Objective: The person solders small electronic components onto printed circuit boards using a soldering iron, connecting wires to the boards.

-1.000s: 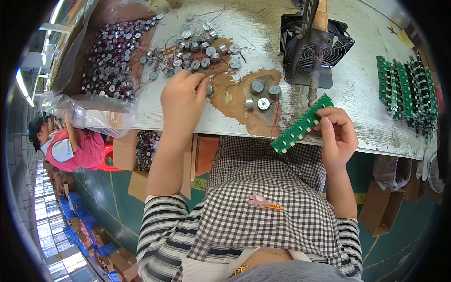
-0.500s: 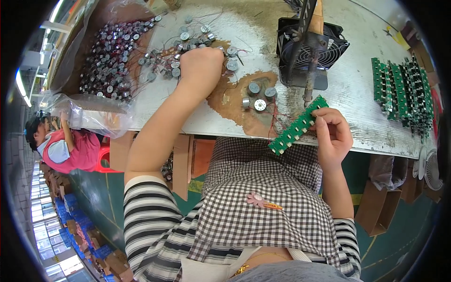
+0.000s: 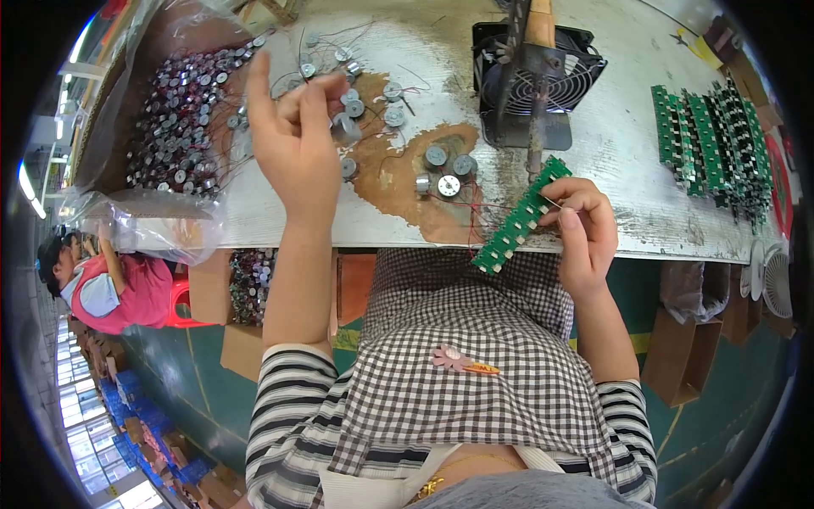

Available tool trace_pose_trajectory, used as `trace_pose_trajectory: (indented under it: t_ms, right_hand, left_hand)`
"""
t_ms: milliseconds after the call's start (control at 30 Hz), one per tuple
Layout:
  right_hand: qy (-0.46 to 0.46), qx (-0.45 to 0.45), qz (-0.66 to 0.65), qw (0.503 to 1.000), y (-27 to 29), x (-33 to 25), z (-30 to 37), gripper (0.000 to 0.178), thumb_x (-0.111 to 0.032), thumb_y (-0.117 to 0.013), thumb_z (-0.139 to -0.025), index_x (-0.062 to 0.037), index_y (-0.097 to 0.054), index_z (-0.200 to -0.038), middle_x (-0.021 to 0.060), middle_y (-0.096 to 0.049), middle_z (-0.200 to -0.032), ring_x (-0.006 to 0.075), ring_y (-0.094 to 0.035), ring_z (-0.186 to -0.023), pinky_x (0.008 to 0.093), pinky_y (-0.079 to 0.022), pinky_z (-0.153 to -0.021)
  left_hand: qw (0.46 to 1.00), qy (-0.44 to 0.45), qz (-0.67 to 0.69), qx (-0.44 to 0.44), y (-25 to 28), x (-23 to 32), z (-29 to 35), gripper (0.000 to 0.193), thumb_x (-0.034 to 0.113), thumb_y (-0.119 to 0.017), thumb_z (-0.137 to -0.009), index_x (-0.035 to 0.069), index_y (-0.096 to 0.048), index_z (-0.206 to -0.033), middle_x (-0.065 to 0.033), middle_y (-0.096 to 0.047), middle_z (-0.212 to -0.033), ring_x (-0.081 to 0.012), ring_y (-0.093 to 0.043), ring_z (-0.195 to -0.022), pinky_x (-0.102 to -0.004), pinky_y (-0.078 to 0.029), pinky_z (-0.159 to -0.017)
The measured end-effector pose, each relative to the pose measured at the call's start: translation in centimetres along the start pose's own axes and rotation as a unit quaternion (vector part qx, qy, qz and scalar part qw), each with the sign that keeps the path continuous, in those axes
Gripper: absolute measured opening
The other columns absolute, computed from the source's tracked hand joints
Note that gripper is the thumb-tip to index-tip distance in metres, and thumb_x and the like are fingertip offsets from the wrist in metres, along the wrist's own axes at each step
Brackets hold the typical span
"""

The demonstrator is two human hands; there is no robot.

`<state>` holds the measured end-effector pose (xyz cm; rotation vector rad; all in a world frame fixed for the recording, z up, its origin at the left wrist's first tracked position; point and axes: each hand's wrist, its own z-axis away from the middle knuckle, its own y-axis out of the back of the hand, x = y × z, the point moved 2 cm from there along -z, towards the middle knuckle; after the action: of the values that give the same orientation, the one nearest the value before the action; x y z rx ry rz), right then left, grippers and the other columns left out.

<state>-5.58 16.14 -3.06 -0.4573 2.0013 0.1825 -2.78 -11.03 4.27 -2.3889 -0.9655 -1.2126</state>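
My left hand (image 3: 297, 140) is raised over the loose small motors (image 3: 352, 103), one finger stretched out and the others curled. A blurred small motor (image 3: 345, 129) is just beside the curled fingers and seems to hang from them; its wires cannot be made out. My right hand (image 3: 587, 233) pinches a long green circuit board (image 3: 519, 222) at the table's front edge, with a thin pale wire at the fingertips. Red leads run from a cluster of motors (image 3: 449, 186) toward the board. The tip of a soldering iron (image 3: 536, 127) points down just above the board's far end.
A plastic-lined carton (image 3: 97, 127) full of motors stands at the left. Behind the iron is a black fan (image 3: 585, 72). Rows of green boards (image 3: 712, 153) lie at the right. A person in pink (image 3: 127, 288) sits to the left. Cartons (image 3: 687, 356) stand below the table.
My left hand has lifted out of the motor pile and moved left, its fingers turned up, a motor moving beside them. The right hand still holds the board; the whole view has shifted slightly.
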Motion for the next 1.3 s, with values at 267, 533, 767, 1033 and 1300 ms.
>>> trace_pose_trajectory:
  t_ms: [267, 533, 767, 1033, 1300]
  right_hand:
    - [0.102, -0.026, 0.184, 0.977, -0.4, -0.8, -1.0, 0.009, 0.006, -0.065, -0.075, 0.0014, -0.062, -0.083, 0.0128, -0.059, -0.092, 0.0142, -0.056, -0.068, 0.0243, -0.044, -0.06]
    - [0.07, -0.024, 0.129, 0.989, -0.2, -1.0, -0.4, 0.011, 0.005, -0.064, -0.076, 0.0027, -0.056, -0.083, 0.0165, -0.059, -0.098, 0.0125, -0.06, -0.066, 0.0228, -0.05, -0.058]
    - [0.087, -0.036, 0.169, 0.981, -0.1, -1.1, -0.5, 0.009, 0.006, -0.063, -0.077, 0.0031, -0.056, -0.082, 0.0172, -0.059, -0.097, 0.0129, -0.06, -0.065, 0.0229, -0.05, -0.058]
    - [0.114, -0.038, 0.178, 0.977, -0.2, -1.3, -0.8, 0.01, 0.007, -0.064, -0.075, 0.0028, -0.056, -0.08, 0.0166, -0.06, -0.093, 0.0139, -0.06, -0.064, 0.0226, -0.049, -0.056]
    - [0.089, -0.022, 0.158, 0.983, -0.3, -1.5, -0.8, 0.009, 0.007, -0.063, -0.075, 0.0028, -0.056, -0.08, 0.017, -0.06, -0.096, 0.0126, -0.06, -0.064, 0.0225, -0.049, -0.056]
  left_hand:
    - [0.823, 0.463, 0.203, -0.259, -2.5, 1.7, 8.4, 0.013, 0.013, -0.061, -0.089, 0.001, -0.059, -0.094, 0.0023, -0.055, -0.066, -0.0036, -0.046, -0.053, -0.0174, -0.034, -0.047]
    - [0.852, 0.419, 0.118, -0.289, -5.5, 1.9, 9.6, 0.013, 0.012, -0.064, -0.087, -0.001, -0.063, -0.088, 0.0027, -0.055, -0.062, -0.0024, -0.047, -0.052, -0.0181, -0.037, -0.048]
    - [0.947, 0.162, -0.039, -0.275, -5.9, 2.4, 9.4, 0.012, 0.01, -0.066, -0.085, -0.002, -0.065, -0.088, -0.0015, -0.062, -0.071, -0.0059, -0.057, -0.062, -0.02, -0.045, -0.053]
    - [0.849, 0.422, 0.186, -0.259, -6.0, 1.1, 9.1, 0.008, 0.008, -0.066, -0.084, 0.001, -0.063, -0.083, 0.0004, -0.06, -0.071, -0.0038, -0.053, -0.059, -0.0185, -0.042, -0.05]
    - [0.939, 0.226, 0.042, -0.256, -6.8, 1.1, 9.7, 0.009, 0.007, -0.066, -0.082, 0.0, -0.06, -0.081, 0.0003, -0.061, -0.072, -0.0025, -0.049, -0.061, -0.0177, -0.039, -0.052]
